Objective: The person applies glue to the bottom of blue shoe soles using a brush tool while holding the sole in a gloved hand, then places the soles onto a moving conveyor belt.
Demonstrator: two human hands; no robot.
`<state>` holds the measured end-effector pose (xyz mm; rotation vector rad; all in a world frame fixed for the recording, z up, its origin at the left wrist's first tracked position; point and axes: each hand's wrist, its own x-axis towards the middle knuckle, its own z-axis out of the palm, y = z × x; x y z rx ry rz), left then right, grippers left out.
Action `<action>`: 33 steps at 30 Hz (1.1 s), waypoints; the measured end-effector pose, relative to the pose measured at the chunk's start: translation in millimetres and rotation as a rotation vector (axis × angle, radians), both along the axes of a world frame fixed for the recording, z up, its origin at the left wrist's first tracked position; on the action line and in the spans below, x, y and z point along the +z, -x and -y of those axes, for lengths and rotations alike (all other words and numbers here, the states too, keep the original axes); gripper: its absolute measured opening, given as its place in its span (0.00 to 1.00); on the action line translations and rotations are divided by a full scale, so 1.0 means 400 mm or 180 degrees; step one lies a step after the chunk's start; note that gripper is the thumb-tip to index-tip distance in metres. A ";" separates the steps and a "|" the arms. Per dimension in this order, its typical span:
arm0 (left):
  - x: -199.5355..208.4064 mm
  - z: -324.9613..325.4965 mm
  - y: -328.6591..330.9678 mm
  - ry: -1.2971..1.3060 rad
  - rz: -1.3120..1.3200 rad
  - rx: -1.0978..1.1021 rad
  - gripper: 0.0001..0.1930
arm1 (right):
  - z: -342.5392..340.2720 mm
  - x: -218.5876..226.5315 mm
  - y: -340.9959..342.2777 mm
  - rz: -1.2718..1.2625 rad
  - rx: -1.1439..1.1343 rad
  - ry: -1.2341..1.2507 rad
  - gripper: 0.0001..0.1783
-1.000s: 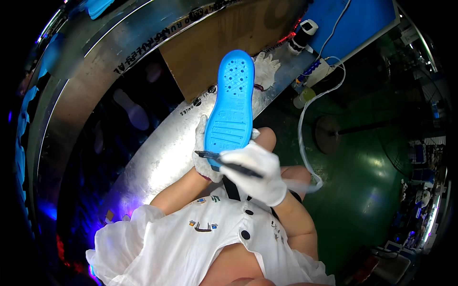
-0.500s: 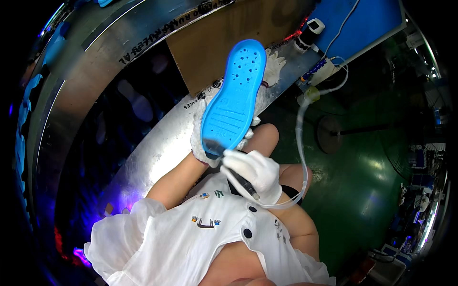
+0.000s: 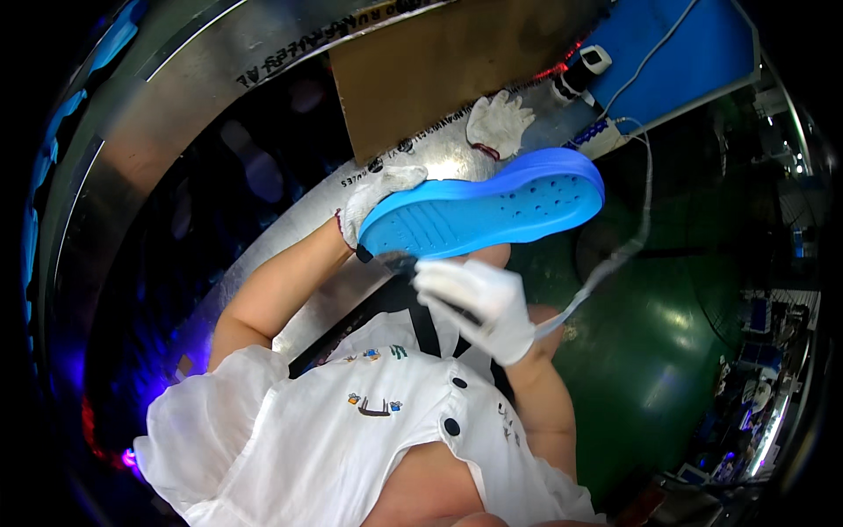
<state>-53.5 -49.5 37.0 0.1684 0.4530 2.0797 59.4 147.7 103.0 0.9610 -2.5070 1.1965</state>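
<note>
A bright blue shoe sole (image 3: 474, 211) lies nearly crosswise in front of me, its grooved inner face toward me and the end with small holes at the right. My left hand (image 3: 379, 200), in a white knitted glove with a dark red cuff edge, is closed around its left end. My white-gloved right hand (image 3: 481, 303) grips a dark-handled brush, largely hidden by my fingers. The blurred brush head (image 3: 399, 262) is at the sole's lower left rim; whether it touches cannot be told. A pale hose (image 3: 606, 270) runs from near my right wrist up to the right.
Beyond the sole, a spare white glove (image 3: 499, 125) lies on the metal ledge (image 3: 307, 211) beside a brown board (image 3: 421, 79). A black and white device (image 3: 580, 72) stands near a blue panel (image 3: 654, 66). Pale soles (image 3: 253, 162) show in the dark area at left.
The sole has swung from upright to nearly crosswise, its holed end going right and down. My left hand has turned with it. The brush stays near the same end, and the hose has shifted right.
</note>
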 end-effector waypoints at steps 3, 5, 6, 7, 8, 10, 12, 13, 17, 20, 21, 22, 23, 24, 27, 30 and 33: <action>-0.004 0.017 0.045 0.0654 -0.0947 0.0161 0.28 | 0.006 0.041 -0.022 0.0226 0.0114 -0.0062 0.13; 0.013 0.012 0.050 0.0861 -0.1524 0.0232 0.28 | -0.012 0.031 -0.001 0.0248 -0.0246 0.0708 0.13; 0.032 0.009 0.056 0.0760 -0.1414 0.0217 0.27 | -0.025 0.020 0.025 0.0129 -0.0193 0.0642 0.14; 0.045 0.009 0.060 0.0658 -0.1305 0.0202 0.26 | -0.025 0.025 0.016 -0.0024 -0.0097 0.0171 0.14; 0.052 0.014 0.060 0.0644 -0.1328 0.0240 0.26 | -0.021 0.038 -0.003 -0.0181 -0.0003 -0.0299 0.14; 0.063 0.016 0.055 0.1584 -0.1410 0.0368 0.26 | -0.011 0.083 -0.031 -0.0330 0.0016 -0.0897 0.15; 0.098 0.023 0.046 0.1626 -0.1248 0.0385 0.26 | -0.024 0.078 -0.008 -0.0227 -0.0088 -0.0049 0.15; 0.116 0.021 0.049 0.1128 -0.1182 0.0069 0.25 | -0.046 0.068 0.007 -0.0303 -0.0287 0.0134 0.14; 0.053 0.044 0.064 0.1485 -0.1235 0.0042 0.28 | -0.035 0.108 -0.016 -0.0326 -0.0044 -0.1000 0.14; 0.111 0.028 0.061 0.2755 -0.1132 0.0196 0.28 | -0.060 0.117 -0.009 -0.0418 -0.0178 -0.0363 0.15; 0.185 0.029 0.049 0.2191 -0.1458 0.0086 0.26 | -0.067 0.120 0.006 -0.0469 -0.0398 -0.0396 0.14; 0.176 0.027 0.056 0.1733 -0.1700 0.0092 0.26 | -0.076 0.112 0.016 -0.0368 -0.0355 -0.0429 0.14; 0.164 0.025 0.055 0.1237 -0.1876 0.0067 0.26 | -0.073 0.116 0.000 -0.0396 -0.0271 -0.0675 0.14; 0.150 0.025 0.056 0.0731 -0.2000 0.0029 0.25 | -0.068 0.122 -0.018 -0.0432 -0.0170 -0.0924 0.14; 0.151 0.035 0.052 0.1739 -0.1959 0.0412 0.30 | -0.082 0.135 -0.007 -0.0655 -0.0217 -0.0888 0.17; 0.189 0.028 0.049 0.1709 -0.1989 0.0352 0.33 | -0.113 0.121 0.026 -0.0930 -0.0446 -0.0861 0.20; 0.204 0.029 0.029 0.1720 -0.1744 0.0400 0.34 | -0.100 0.136 -0.011 -0.1047 -0.0253 -0.1164 0.23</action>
